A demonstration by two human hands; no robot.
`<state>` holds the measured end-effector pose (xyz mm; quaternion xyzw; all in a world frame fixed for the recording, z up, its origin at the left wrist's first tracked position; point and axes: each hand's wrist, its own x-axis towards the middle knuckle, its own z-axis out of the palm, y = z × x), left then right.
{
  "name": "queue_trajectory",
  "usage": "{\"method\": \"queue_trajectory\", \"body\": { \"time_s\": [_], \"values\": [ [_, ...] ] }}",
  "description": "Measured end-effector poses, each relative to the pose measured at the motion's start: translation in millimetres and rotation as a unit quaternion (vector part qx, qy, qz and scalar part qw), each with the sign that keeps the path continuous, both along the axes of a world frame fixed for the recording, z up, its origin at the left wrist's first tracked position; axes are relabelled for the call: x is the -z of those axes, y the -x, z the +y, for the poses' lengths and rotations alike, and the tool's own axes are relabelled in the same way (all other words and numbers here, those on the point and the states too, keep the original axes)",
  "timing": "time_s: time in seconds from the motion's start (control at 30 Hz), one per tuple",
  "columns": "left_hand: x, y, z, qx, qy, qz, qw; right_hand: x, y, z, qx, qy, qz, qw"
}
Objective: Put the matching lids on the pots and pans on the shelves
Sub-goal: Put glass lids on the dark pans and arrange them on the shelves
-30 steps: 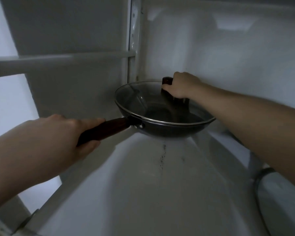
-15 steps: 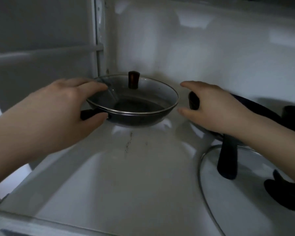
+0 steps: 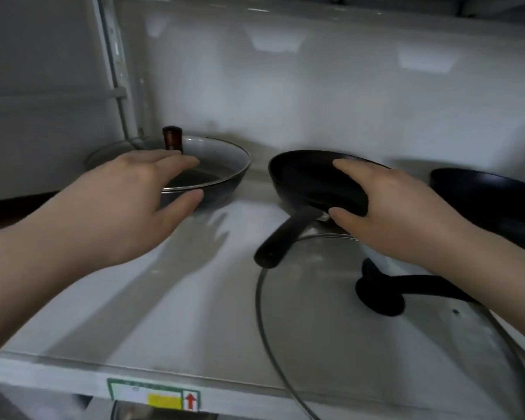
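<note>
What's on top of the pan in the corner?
A glass lid with a brown knob covers the corner pan. Through the glass the pan's dark inside shows. The left hand hides the lid's near edge.

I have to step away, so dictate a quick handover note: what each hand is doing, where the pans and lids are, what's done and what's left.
Left hand: open, fingers straight, at the near rim of the lidded pan; no grip on anything.
Right hand: open, spread over the near rim of the middle black pan; whether it touches the pan is unclear.
Done: the lidded pan at the shelf's back left wears its glass lid with the brown knob.
Left: the middle black pan and a second dark pan at far right are uncovered. A large glass lid with a black knob lies flat on the shelf in front of them; try it next.
</note>
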<state>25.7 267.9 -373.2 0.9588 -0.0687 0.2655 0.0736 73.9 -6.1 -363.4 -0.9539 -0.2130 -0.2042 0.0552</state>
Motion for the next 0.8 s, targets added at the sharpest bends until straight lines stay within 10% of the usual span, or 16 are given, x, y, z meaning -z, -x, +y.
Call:
{"method": "queue_trajectory", "body": {
  "time_s": [0.5,0.8],
  "values": [
    [9.6,-20.9,-134.7,-0.023,-0.076,0.235,0.969,46.6,31.2,-98.7,0.018,0.028,0.079,0.996],
    [38.9,-42.1,-127.1,0.005,-0.066,0.202,0.977,53.3,10.8,-98.1,0.022,0.052,0.188,0.980]
  ]
}}
